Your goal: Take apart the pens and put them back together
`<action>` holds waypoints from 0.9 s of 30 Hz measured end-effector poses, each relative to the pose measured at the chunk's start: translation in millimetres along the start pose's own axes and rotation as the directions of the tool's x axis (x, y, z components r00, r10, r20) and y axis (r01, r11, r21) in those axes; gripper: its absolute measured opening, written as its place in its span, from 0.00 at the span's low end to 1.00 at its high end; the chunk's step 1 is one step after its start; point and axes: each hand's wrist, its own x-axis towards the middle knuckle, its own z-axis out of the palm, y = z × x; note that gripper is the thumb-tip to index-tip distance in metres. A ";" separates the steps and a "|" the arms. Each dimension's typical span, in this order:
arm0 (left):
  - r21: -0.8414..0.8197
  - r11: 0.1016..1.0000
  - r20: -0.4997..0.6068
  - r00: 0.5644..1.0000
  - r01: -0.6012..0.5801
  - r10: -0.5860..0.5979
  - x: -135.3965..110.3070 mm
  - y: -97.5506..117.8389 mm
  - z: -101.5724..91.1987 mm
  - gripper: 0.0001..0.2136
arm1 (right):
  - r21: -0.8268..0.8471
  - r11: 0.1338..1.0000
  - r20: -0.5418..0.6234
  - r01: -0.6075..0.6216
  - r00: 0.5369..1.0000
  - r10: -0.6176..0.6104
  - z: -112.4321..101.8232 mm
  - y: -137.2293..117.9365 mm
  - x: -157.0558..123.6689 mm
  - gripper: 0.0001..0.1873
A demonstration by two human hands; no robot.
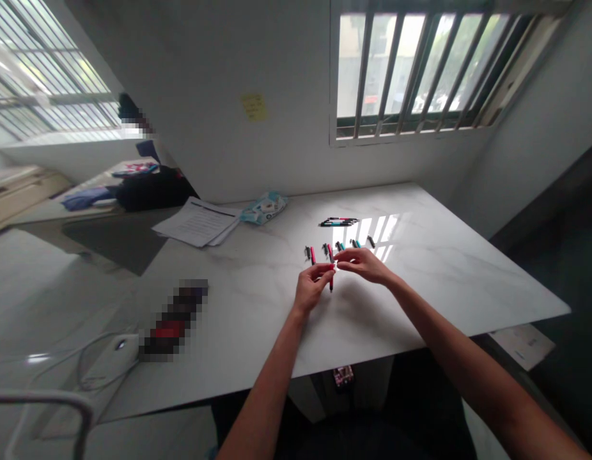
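Red pen [331, 276] was held just above the table [420, 287], over the middle of its near half. Its long axis ran roughly near-to-far and close to upright, with the lower tip pointing at the near edge. Left hand [311, 289] was closed round the lower barrel, with the pen on its right side. Right hand [366, 264] pinched the pen's upper end with its fingertips, so the pen lay to its left. Both hands touched the pen, the left one with more of it.

Just beyond the hands, a row of pens and pen pieces [341, 246] lay side by side, red, teal and dark. Further toward the far edge was a small bundle of pens [339, 222]. At the far left were a pack of wipes [264, 208] and a stack of papers [200, 223]. A blurred dark object [174, 319] sat near the left edge.
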 end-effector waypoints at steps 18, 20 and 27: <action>0.007 0.999 0.016 0.999 -0.045 0.045 -0.1 4.7 0.7 0.07 | 0.425 0.905 -0.397 0.016 0.902 0.171 32.4 -20.1 -7.5 0.20; -0.064 0.997 -0.010 0.999 -0.043 0.042 0.9 4.1 -0.1 0.06 | 0.443 0.895 -0.454 0.058 0.875 0.168 27.3 -21.0 -8.8 0.20; -0.067 0.998 -0.062 0.998 0.022 -0.027 -1.6 10.8 -0.2 0.18 | 0.102 0.995 -0.281 0.003 0.959 0.026 38.5 -20.1 -24.8 0.16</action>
